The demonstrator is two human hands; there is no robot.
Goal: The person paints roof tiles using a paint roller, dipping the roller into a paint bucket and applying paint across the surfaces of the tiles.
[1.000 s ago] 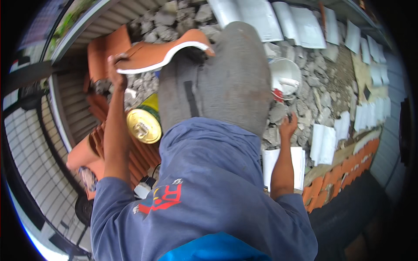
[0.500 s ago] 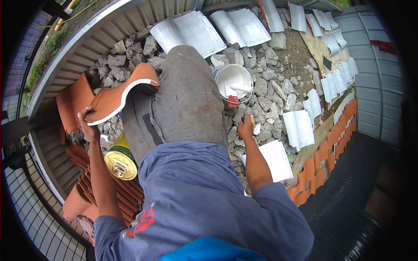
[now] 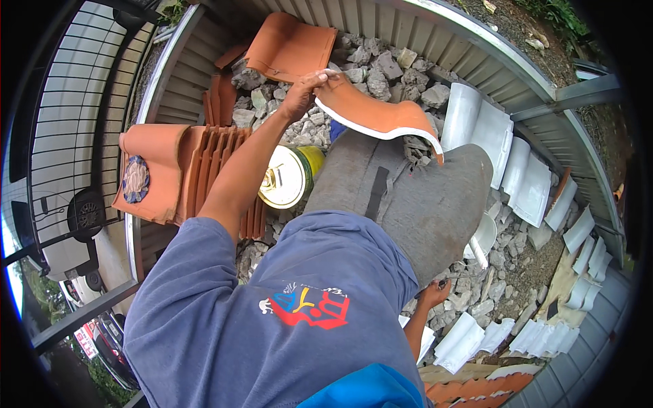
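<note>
My left hand [image 3: 304, 96] grips one end of a curved orange roof tile [image 3: 377, 112] whose near edge is coated white. The tile is held tilted over my thigh, its other end by my knee. Low beside my right leg, my right hand [image 3: 435, 292] is closed round a small, dark, thin thing that I cannot make out. Just beyond that hand stands a white bucket [image 3: 487, 234], partly hidden by my knee, with a white-coated handle [image 3: 478, 253] leaning in it. Another orange tile [image 3: 292, 47] lies on the rubble past my left hand.
A stack of orange tiles [image 3: 153, 163] stands at the left, beside a yellow-green tin [image 3: 309, 163]. White-coated tiles [image 3: 476, 129] lie along the right on grey rubble [image 3: 381, 68]. A ribbed metal wall [image 3: 435, 34] bounds the far side. More orange tiles [image 3: 476, 389] line the lower right.
The view has swung toward the left, bringing the tile stack and a fence into sight. My left hand still holds the tile. My right hand stays low beside my leg, near the bucket.
</note>
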